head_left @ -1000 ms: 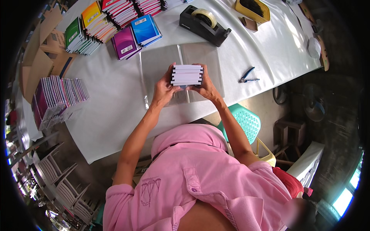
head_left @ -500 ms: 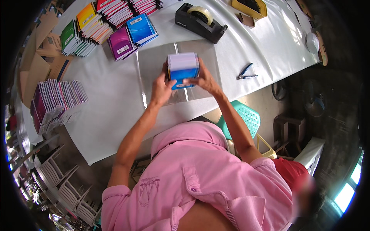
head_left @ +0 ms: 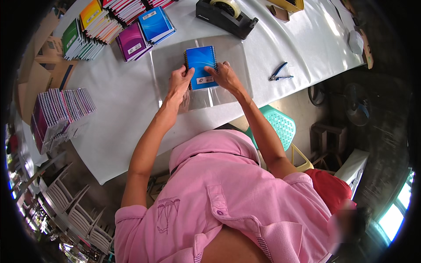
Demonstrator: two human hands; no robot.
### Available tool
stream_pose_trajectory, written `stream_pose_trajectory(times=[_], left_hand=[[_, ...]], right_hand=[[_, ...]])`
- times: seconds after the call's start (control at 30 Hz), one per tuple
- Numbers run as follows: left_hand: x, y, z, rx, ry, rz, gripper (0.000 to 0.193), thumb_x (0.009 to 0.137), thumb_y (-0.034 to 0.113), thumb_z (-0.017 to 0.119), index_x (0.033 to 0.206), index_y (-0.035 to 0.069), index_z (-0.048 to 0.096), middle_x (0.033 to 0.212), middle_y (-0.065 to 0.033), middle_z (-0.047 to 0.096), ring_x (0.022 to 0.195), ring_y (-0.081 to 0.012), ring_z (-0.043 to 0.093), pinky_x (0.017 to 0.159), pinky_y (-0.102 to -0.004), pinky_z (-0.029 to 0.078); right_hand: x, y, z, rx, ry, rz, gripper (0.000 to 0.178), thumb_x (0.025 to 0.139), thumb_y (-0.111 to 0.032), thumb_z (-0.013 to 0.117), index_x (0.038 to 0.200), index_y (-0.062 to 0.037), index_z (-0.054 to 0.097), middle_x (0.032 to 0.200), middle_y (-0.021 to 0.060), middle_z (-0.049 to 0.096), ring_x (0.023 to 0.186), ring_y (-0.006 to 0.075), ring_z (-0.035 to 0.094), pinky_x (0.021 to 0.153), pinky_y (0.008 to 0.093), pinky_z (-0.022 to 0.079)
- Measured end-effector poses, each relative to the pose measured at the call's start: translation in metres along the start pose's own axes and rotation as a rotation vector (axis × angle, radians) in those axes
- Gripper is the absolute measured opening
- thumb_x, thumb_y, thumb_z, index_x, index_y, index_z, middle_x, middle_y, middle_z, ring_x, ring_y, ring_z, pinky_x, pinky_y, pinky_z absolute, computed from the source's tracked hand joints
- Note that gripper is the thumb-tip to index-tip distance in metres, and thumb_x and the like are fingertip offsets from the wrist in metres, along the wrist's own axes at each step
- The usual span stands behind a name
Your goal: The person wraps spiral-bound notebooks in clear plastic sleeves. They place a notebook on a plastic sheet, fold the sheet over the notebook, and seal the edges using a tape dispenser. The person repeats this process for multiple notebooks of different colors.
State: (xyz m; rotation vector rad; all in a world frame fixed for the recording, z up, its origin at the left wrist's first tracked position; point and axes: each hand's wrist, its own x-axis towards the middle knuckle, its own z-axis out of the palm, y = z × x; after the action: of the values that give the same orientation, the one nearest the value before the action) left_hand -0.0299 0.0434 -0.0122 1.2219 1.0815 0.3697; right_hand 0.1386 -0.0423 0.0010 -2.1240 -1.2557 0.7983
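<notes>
A blue spiral notebook (head_left: 200, 61), with a pale label near its lower edge, is between my hands over a clear plastic sheet (head_left: 169, 59) on the table. My left hand (head_left: 180, 83) closes on its left edge, thumb at the side. From the right, my right hand (head_left: 226, 77) grips the other edge, its thumb lying on the blue cover. Whether more notebooks lie beneath this one is hidden. Beyond the sheet, a purple notebook stack (head_left: 131, 45) and a blue notebook stack (head_left: 155, 24) lie side by side.
Green (head_left: 72, 39) and yellow notebooks (head_left: 92, 15) are piled at the far left, near a cardboard box (head_left: 50, 72). Wrapped purple notebooks (head_left: 66, 114) stand at the left edge. A black tape dispenser (head_left: 223, 19) sits behind the sheet; blue-handled nippers (head_left: 280, 73) lie right.
The notebook's pages were fanned and blurred between my hands; now its blue cover lies flat and closed. My right thumb has moved up onto the cover. The whole view has shifted slightly.
</notes>
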Motion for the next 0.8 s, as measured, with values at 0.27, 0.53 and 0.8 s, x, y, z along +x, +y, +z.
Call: stream_pose_trajectory(times=[0.27, 0.53, 0.8], left_hand=[[-0.009, 0.008, 0.004, -0.133, 0.071, -0.056, 0.021, 0.093, 0.018, 0.062, 0.101, -0.002, 0.063, 0.086, -0.0035, 0.067, 0.073, -0.0063, 0.055, 0.063, -0.0256, 0.047], [-0.021, 0.023, 0.002, -0.203, 0.032, -0.124, 0.025, 0.096, 0.02, 0.058, 0.113, 0.001, 0.06, 0.092, -0.0022, 0.066, 0.075, -0.0088, 0.059, 0.059, -0.0293, 0.051], [-0.02, 0.02, -0.001, -0.192, 0.03, -0.131, 0.024, 0.096, 0.021, 0.059, 0.111, 0.002, 0.061, 0.091, -0.0008, 0.065, 0.075, -0.0079, 0.058, 0.06, -0.0276, 0.05]], right_hand=[[0.003, 0.005, 0.0, 0.154, 0.027, 0.02, 0.054, 0.087, -0.046, 0.064, 0.08, 0.0075, 0.063, 0.083, 0.0303, 0.059, 0.085, 0.0411, 0.059, 0.075, 0.0482, 0.048], [-0.03, 0.056, -0.023, -0.508, 0.455, 0.343, 0.045, 0.074, -0.032, 0.078, 0.095, 0.0052, 0.062, 0.116, 0.0244, 0.05, 0.104, 0.0391, 0.053, 0.077, 0.0499, 0.047], [-0.026, 0.076, -0.044, 0.004, 0.411, 0.428, 0.035, 0.067, -0.019, 0.082, 0.083, 0.0028, 0.059, 0.077, 0.0173, 0.068, 0.07, 0.0262, 0.068, 0.065, 0.0354, 0.053]])
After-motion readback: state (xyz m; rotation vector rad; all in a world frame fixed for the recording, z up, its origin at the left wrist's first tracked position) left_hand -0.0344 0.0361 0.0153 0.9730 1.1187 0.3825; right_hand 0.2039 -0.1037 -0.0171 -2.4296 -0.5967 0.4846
